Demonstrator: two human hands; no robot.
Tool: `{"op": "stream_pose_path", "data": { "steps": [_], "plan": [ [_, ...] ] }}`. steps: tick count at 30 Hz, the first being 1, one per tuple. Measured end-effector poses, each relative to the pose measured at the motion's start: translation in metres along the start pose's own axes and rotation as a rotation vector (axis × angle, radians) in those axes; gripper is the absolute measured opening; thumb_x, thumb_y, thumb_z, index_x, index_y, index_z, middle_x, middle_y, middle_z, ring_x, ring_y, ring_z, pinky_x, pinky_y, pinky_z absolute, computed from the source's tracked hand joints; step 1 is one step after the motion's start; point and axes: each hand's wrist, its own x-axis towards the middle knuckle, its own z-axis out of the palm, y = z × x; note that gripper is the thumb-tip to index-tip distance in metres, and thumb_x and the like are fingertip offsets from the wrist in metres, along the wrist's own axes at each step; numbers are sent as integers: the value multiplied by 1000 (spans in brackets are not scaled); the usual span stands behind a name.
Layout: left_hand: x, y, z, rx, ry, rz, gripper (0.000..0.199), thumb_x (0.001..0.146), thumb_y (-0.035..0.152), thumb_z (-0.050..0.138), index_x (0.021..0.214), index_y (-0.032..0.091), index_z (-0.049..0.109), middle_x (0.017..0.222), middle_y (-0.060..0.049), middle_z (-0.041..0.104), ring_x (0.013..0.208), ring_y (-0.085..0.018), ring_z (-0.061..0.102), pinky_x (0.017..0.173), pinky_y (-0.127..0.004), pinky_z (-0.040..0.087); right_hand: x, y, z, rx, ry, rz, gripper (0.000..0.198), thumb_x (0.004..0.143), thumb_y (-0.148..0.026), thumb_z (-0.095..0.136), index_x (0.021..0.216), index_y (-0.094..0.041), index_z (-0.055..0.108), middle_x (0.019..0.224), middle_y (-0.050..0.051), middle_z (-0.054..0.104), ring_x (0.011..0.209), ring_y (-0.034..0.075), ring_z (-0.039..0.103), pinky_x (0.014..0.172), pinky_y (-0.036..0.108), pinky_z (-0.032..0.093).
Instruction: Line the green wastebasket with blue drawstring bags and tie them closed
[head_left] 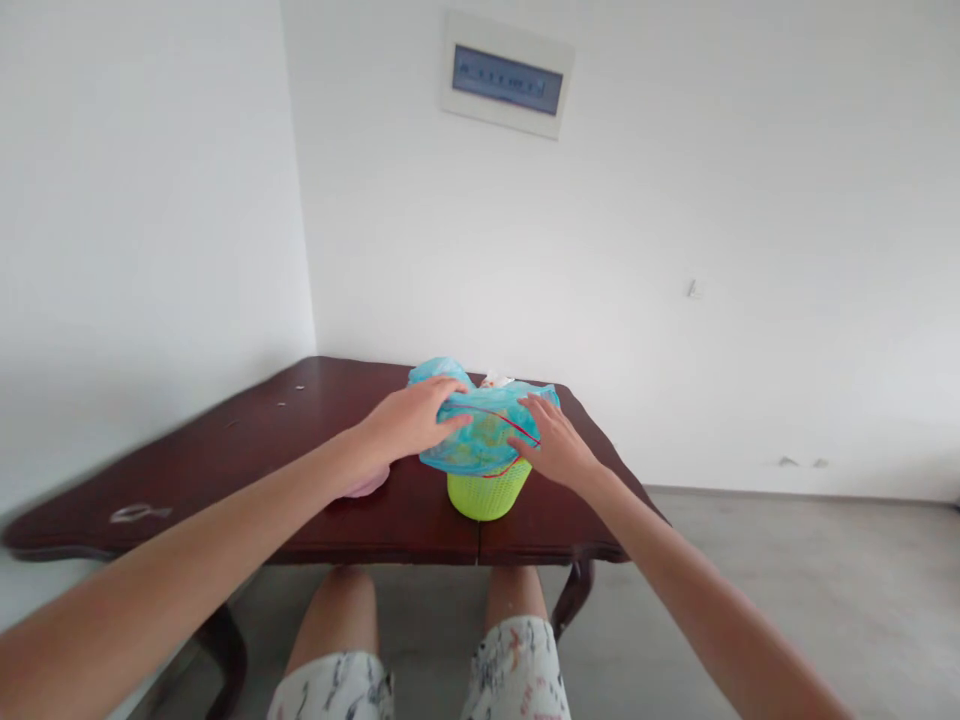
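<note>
A yellow-green perforated plastic bin (488, 494) stands upright near the table's front edge. Over its top lies a translucent blue plastic bag (463, 458) with a red drawstring, its edge hanging down the bin's outside. My left hand (420, 415) rests at the bag's left side, fingers stretched out and thumb apart. On the right side, my right hand (556, 440) touches the bag near the red string, its fingers spread. Behind the left hand, more of the blue plastic bulges up. A small white crumpled thing (496, 380) shows behind the bag.
The dark red-brown wooden table (315, 400) reaches toward the white walls. A pink item (367, 484) lies partly hidden under my left forearm. A small clear or whitish object (140, 512) and several tiny scraps lie on the left. My knees are at the front edge.
</note>
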Motion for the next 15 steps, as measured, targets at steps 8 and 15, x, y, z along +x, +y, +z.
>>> {"op": "stream_pose_path", "data": {
  "steps": [8, 15],
  "plan": [
    [63, -14, 35, -83, -85, -14, 27, 117, 47, 57, 107, 24, 70, 103, -7, 82, 95, -26, 77, 84, -37, 52, 110, 46, -18, -143, -19, 121, 23, 102, -18, 68, 122, -21, 78, 124, 15, 76, 118, 32, 73, 109, 47, 58],
    [67, -18, 42, -139, -78, -170, 16, 105, 39, 69, 112, 24, 71, 100, -6, 80, 97, -28, 76, 89, -36, 54, 87, -9, -41, -42, 342, -97, 41, 107, -27, 65, 147, -20, 64, 139, 18, 70, 123, 34, 69, 115, 54, 55]
  ]
}}
